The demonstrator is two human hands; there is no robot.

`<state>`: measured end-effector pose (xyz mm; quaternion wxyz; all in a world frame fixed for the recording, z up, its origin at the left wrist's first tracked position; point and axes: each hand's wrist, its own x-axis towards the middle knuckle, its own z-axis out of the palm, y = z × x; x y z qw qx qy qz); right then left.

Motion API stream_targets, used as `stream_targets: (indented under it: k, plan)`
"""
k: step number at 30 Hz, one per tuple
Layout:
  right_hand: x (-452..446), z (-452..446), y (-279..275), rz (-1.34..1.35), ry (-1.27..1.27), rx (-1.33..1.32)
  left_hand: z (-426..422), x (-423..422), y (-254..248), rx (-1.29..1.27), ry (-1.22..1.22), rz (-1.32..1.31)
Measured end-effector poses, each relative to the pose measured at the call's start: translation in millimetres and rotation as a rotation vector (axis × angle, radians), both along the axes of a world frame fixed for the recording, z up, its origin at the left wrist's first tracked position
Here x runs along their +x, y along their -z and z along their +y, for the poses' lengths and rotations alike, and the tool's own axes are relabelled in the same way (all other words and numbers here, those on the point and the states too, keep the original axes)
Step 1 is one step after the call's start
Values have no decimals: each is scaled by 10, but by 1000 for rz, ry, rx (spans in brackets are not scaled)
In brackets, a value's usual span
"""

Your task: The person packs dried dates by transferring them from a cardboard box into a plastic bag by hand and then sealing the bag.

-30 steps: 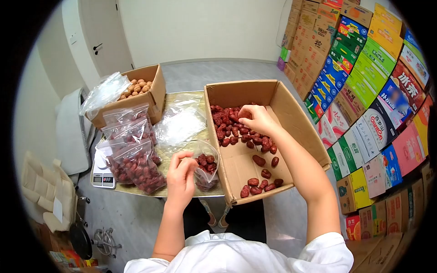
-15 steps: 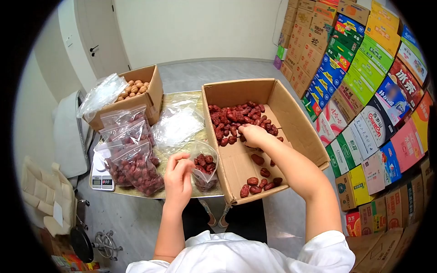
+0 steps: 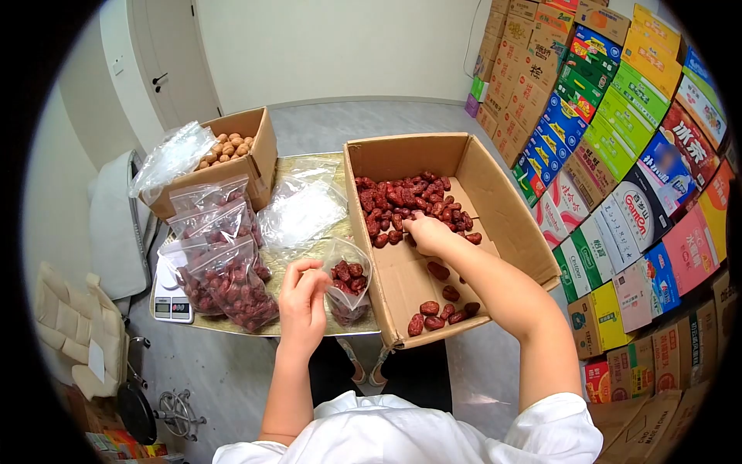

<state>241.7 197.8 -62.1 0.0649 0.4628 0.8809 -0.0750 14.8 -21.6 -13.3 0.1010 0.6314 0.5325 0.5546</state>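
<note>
My right hand [image 3: 427,234] reaches into the large cardboard box [image 3: 502,224], fingers closed at the near edge of a heap of dried red dates [image 3: 386,203]; its fingertips are partly hidden among them. My left hand [image 3: 301,300], fingers loosely bent and apart, is raised just left of an open clear plastic bag [image 3: 359,263]. This bag stands upright against the box and is partly filled with red dates [image 3: 349,280]. Several loose dates [image 3: 429,308] lie at the near end of the box.
Filled zip bags of dates [image 3: 236,286] stand at the left, beside a white kitchen scale [image 3: 171,298]. Flat plastic bags [image 3: 305,213] lie mid-table. Behind, a smaller box [image 3: 263,147] holds walnuts [image 3: 228,147]. Stacked cartons [image 3: 603,170] line the right wall; a chair [image 3: 81,329] stands left.
My right hand has shifted very slightly at the date heap, and a date beside it now shows more fully. My left hand and the bag look nearly the same.
</note>
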Motion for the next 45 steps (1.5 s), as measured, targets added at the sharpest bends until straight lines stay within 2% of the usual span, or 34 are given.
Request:
stream_targets:
  k: [7,29,32,35,37,40,41,43,45]
  plan:
    - [-51,-32,-39,-31,15,-60,26,-3,36,21,-5,27]
    - [-69,22,-72,-21,-25,-24,24,49,-26,8,-5,11]
    - [-81,107,-236,258,-52,74,23,47,-23,11,-2,14]
    - [-87,43,-539,555,-94,53,39,47,-8,19,-5,19]
    - [-119,-23,-734,614,-152,100,47,37,4,15,-6,39]
    - [-196,-247,-1150,807,-99,-266,54,37,-10,18,-13,44]
    - [-220,-305,-1215,808,-101,-267,53,40,-14,18,-15,45]
    - [-273,-422,-1314,1039,-223,-522,54,46,-21,7,-18,44]
    - [-316,-584,-1383,1074,-244,-732,61,43,-15,8,-22,57]
